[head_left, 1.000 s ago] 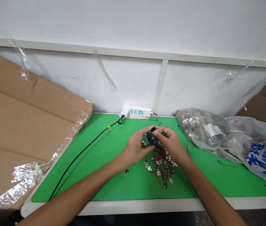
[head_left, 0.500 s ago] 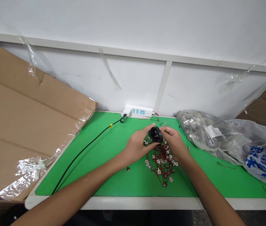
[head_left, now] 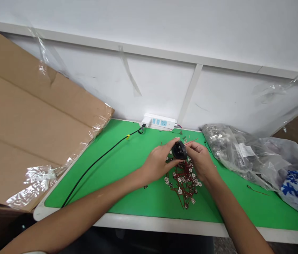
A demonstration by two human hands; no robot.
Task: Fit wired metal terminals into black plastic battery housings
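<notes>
Between the thumb and fingers of my left hand [head_left: 157, 160] is a hollow black round part [head_left: 178, 151], its open side tilted toward me. My right hand [head_left: 201, 162] is closed in a pinch at the right side of this part, and a thin red wire [head_left: 192, 141] sticks out above its fingertips. What the fingertips press on inside the pinch is partly hidden. Under both hands a loose pile of small metal terminals with red wires [head_left: 183, 185] lies on the green mat [head_left: 128, 197].
A white power strip [head_left: 162, 121] with a black cable [head_left: 96, 160] stands against the wall. Cardboard [head_left: 32, 116] leans at the left. On the right lie a clear bag of metal parts [head_left: 225, 148] and a white plastic bag with blue print [head_left: 294, 173].
The camera view has turned slightly, so the scene sits a little further right. Both hands keep the same hold on the black part and the wire.
</notes>
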